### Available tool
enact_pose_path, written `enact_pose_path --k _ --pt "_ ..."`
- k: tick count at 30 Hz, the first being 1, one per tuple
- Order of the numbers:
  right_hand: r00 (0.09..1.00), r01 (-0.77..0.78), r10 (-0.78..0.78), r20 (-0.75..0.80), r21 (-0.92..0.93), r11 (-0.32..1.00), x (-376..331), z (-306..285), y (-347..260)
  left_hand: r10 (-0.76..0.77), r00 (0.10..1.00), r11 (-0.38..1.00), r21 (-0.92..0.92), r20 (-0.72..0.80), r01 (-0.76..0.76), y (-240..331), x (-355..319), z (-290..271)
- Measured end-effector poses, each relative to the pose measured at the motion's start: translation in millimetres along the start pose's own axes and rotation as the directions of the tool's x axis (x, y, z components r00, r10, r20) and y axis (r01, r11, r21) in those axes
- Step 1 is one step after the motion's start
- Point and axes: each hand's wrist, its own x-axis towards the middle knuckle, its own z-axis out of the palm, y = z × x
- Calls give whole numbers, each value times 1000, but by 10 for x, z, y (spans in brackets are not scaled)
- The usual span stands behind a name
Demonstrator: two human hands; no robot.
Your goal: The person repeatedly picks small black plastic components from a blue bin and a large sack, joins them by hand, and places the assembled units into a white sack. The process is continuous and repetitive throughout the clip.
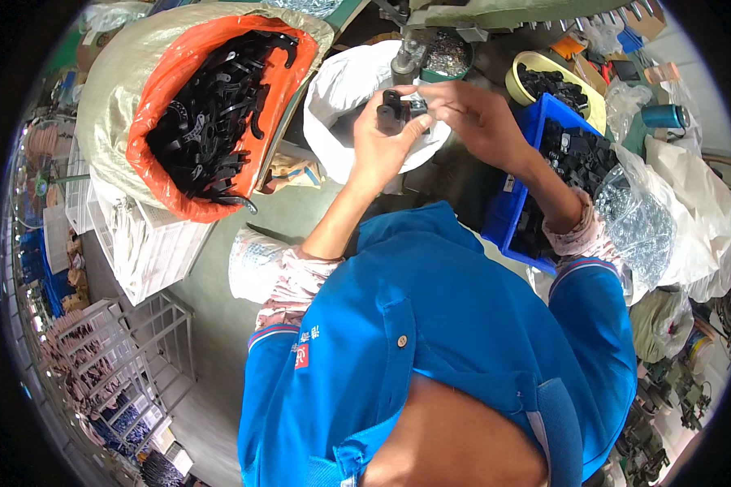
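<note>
Out in front of me, my left hand grips a small black part between thumb and fingers. It is held beside a metal machine post and above a white sack with its mouth spread wide. My right hand reaches in from the right, fingertips brought together close to the black part's right side. A small shiny piece shows there between the hands. Whether the right fingers pinch it is hard to make out.
At left, a large woven sack with an orange liner holds black curved parts. A blue crate and a yellow basin of black pieces stand at right. Behind the post is a bowl of small metal pieces. A white crate is lower left.
</note>
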Motion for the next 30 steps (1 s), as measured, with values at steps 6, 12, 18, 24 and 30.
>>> enact_pose_path --k 6,12,18,24,30 --pt "849 -388 528 -11 665 638 -244 387 -5 39 990 990 -131 -134 -57 -96 10 -27" --pt "793 -353 602 -98 731 584 -276 380 62 73 997 996 51 -13 -72 -95 89 -211" --pt "831 -307 523 -190 626 716 -326 366 118 17 999 998 65 36 -19 -184 124 -208" --pt "809 -341 550 -206 597 726 -335 317 170 -135 984 985 -96 115 147 -249 97 -167" --pt "773 -311 626 -103 799 515 -358 117 397 -452 788 513 -600 419 614 -121 120 -356"
